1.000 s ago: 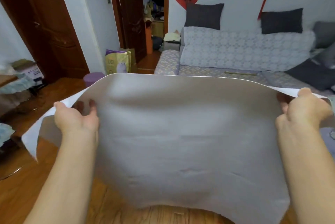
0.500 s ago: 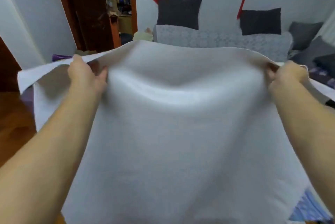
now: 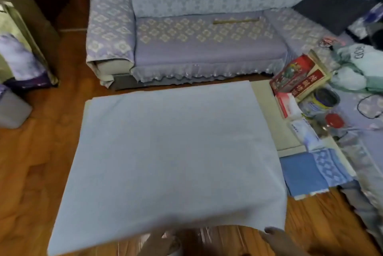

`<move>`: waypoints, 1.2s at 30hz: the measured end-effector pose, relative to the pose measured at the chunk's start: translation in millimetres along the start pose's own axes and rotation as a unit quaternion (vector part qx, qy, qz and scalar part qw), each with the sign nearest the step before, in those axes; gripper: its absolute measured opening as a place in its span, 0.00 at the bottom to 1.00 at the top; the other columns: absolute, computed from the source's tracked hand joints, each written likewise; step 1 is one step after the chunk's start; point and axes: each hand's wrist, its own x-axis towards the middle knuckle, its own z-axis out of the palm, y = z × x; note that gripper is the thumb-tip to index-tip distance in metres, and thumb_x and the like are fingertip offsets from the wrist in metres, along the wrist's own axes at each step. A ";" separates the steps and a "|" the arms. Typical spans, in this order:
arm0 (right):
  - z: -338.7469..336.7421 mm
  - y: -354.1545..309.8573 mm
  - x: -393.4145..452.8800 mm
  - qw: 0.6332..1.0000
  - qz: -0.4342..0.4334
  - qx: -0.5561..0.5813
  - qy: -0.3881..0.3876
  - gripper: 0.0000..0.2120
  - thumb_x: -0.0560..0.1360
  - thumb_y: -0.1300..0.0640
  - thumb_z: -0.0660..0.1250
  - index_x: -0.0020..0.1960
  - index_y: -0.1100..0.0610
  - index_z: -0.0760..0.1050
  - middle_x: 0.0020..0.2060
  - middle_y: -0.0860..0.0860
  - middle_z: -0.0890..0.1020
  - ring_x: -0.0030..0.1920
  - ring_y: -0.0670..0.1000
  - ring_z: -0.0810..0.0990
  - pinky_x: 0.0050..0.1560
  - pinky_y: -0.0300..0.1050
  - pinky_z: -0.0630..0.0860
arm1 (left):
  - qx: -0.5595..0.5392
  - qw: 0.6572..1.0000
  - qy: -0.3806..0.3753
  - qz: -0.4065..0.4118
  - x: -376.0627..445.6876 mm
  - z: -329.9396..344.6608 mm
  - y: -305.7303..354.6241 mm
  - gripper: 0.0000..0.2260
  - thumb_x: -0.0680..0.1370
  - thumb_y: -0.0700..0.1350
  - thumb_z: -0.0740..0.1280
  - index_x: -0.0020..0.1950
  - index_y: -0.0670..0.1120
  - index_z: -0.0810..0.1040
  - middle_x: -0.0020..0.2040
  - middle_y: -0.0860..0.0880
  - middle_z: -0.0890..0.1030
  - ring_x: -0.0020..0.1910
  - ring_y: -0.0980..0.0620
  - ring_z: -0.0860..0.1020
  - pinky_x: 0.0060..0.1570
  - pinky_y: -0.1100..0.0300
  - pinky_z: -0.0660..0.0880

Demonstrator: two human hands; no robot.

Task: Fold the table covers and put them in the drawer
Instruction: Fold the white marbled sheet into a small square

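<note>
A pale grey-blue table cover [image 3: 174,152] lies spread out flat in front of the sofa, its far edge near the sofa skirt and its near edge close to me. My right hand [image 3: 284,241], dark and blurred at the bottom edge, pinches the cover's near right corner. Just below the middle of the near edge is my left hand [image 3: 155,243], too blurred to show its grip. A folded blue cloth [image 3: 304,175] lies to the right of the cover. No drawer is in view.
A beige table top [image 3: 269,110] shows right of the cover, crowded with a red box [image 3: 298,75], a tin [image 3: 325,100], a red-lidded jar [image 3: 333,121] and packets. The patterned sofa [image 3: 196,36] stands behind. Bags [image 3: 22,48] and a bin [image 3: 10,108] sit on the wooden floor at left.
The cover was held up by its top edge at chest height. It has now dropped flat in front of the sofa, and both hands have come down to its near edge.
</note>
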 end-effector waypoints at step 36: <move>-96.0 83.9 25.5 0.973 -0.041 0.227 0.010 0.25 0.84 0.44 0.58 0.71 0.61 0.70 0.65 0.57 0.77 0.61 0.57 0.77 0.64 0.53 0.73 | -0.007 0.986 0.095 -0.140 -119.4 303.5 43.6 0.40 0.75 0.49 0.73 0.82 0.49 0.55 0.77 0.39 0.64 0.73 0.39 0.68 0.71 0.42 0.70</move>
